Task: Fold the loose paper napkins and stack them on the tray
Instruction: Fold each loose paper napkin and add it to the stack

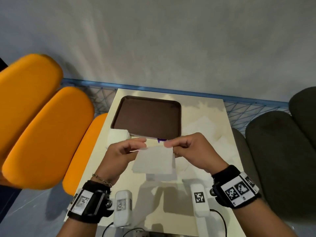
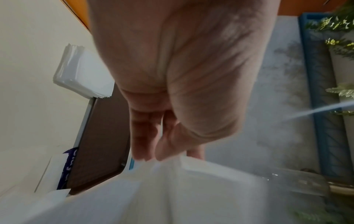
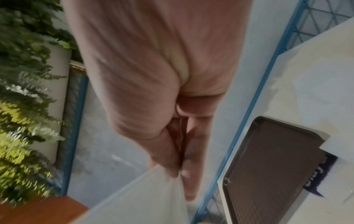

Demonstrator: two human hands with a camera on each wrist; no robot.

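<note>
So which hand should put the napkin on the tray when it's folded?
Probably the left hand. Both hands pinch the napkin, but the empty tray lies ahead and slightly left, farther from the right hand.

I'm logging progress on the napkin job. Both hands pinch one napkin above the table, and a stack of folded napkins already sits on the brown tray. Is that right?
Not quite. Both hands, left hand and right hand, do pinch one napkin above the table, but the brown tray holds nothing. The stack of napkins sits on the table beside the tray's near left corner, as the head view shows.
</note>
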